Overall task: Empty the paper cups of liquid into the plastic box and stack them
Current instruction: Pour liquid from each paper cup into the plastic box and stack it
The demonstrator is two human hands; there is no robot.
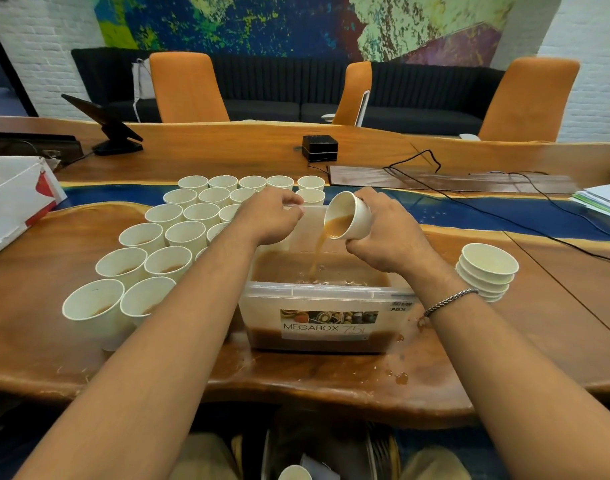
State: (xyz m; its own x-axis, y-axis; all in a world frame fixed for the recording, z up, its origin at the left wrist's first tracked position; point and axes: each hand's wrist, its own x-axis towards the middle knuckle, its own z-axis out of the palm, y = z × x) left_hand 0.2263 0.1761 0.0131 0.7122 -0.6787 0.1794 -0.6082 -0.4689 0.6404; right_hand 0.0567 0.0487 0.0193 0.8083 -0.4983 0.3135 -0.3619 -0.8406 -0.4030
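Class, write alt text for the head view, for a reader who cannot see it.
The right hand tips a paper cup, pouring brown liquid into a clear plastic box on a wooden table. The left hand holds the box's far rim; cups holding liquid stand left, a stack of empty cups right.

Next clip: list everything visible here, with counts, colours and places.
wooden table: one, brown with blue strip, foreground
clear plastic box: one, transparent, table centre, holding brown liquid
upright white paper cups: about twenty visible, white, rows left of the box
tilted white paper cup: one, white, above the box, pouring brown liquid
stacked empty paper cups: one stack, white, right of the box
brown spills: several, brown, table near the box's right corner
orange chairs: three, orange, beyond the table
black sofa: one, black, against the wall
small black device: one, black, far table side
silver bracelet: one, silver, right wrist
left hand: holds the box's far rim
right hand: grips the tilted cup
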